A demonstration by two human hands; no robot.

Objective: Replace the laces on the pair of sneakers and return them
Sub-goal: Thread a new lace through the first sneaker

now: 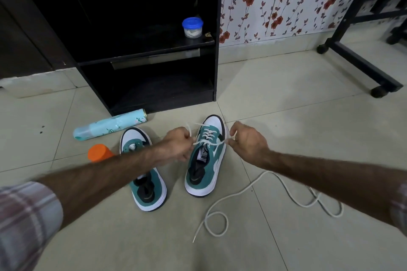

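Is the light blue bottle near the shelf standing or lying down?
Lying down. The light blue bottle rests on its side on the floor, in front of the black shelf.

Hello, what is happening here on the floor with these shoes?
A person is lacing a pair of green and white sneakers on the tiled floor. The left hand and the right hand each pinch one end of the white lace threaded through the right-side sneaker. The left-side sneaker appears to have no lace yet. A loose white lace lies on the floor near the right arm. A light blue can lies beside an orange cap.
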